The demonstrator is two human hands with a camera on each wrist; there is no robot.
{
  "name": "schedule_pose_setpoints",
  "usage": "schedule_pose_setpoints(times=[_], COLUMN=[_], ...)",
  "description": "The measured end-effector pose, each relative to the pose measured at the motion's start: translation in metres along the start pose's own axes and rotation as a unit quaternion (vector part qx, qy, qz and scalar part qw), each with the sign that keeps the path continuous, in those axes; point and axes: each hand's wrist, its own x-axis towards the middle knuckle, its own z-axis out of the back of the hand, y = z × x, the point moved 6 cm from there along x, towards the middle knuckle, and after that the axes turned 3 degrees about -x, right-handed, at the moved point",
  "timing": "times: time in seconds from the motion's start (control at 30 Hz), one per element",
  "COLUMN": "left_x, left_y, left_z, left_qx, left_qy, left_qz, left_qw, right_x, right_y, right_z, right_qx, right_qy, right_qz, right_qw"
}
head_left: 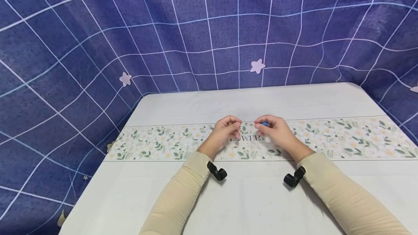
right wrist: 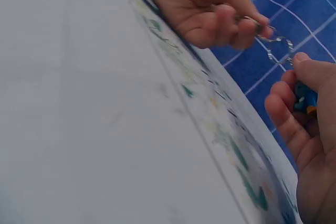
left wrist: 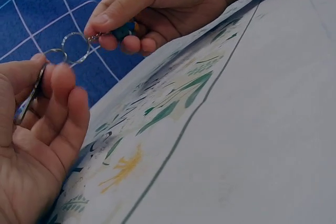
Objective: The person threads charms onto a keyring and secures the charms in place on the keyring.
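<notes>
My left hand (head_left: 225, 131) pinches a small shiny metal piece (left wrist: 31, 94) whose exact kind I cannot tell. A thin ring (left wrist: 55, 53) stands out from its end at the fingertips. Opposite it, my right hand (head_left: 277, 130) grips a keychain with a small blue figure (left wrist: 125, 31), partly hidden by the fingers. From that keychain a short chain leads to a round metal key ring (left wrist: 75, 47), also visible as a twisted ring (right wrist: 280, 51) in the right wrist view. Both rings meet between the hands; whether they are linked or only touching, I cannot tell.
A white table (head_left: 248, 198) lies under both hands, crossed by a printed flower band (head_left: 343, 137) with lettering. Behind it hangs a blue curtain (head_left: 222, 35) with white lines and stars. Black camera mounts (head_left: 217, 171) sit on the wrists, over beige sleeves (head_left: 176, 195).
</notes>
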Motion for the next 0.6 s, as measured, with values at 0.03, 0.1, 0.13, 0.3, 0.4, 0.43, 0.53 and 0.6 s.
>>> schedule_pose_setpoints(times=[0.03, 0.1, 0.13, 0.3, 0.4, 0.43, 0.53, 0.6], left_x=[0.0, 0.001, 0.002, 0.003, 0.002, 0.001, 0.0, 0.001], left_y=[-0.001, -0.002, -0.003, -0.007, -0.01, -0.011, -0.013, -0.014], left_z=[0.001, 0.004, 0.005, 0.013, 0.016, 0.017, 0.018, 0.017], left_qx=[0.005, 0.013, 0.018, 0.087, 0.191, 0.224, 0.303, 0.332], left_qy=[-0.005, -0.016, -0.023, -0.065, -0.088, -0.093, -0.098, -0.093], left_qz=[0.0, 0.0, -0.001, -0.024, -0.044, -0.049, -0.063, -0.068], left_qw=[1.0, 0.9998, 0.9996, 0.9938, 0.9766, 0.9688, 0.946, 0.9364], right_x=[0.001, 0.003, 0.004, 0.007, 0.009, 0.009, 0.012, 0.014], right_y=[-0.001, -0.003, -0.003, -0.007, -0.012, -0.014, -0.019, -0.022], right_z=[0.003, 0.006, 0.007, 0.008, 0.008, 0.008, 0.01, 0.012], right_qx=[0.0, 0.011, 0.021, 0.059, 0.051, 0.045, 0.02, -0.005], right_qy=[-0.007, -0.014, -0.013, -0.001, 0.0, 0.001, 0.001, -0.003], right_qz=[-0.002, -0.009, -0.011, -0.019, -0.028, -0.03, -0.034, -0.037], right_qw=[1.0, 0.9998, 0.9996, 0.9981, 0.9983, 0.9985, 0.9992, 0.9993])
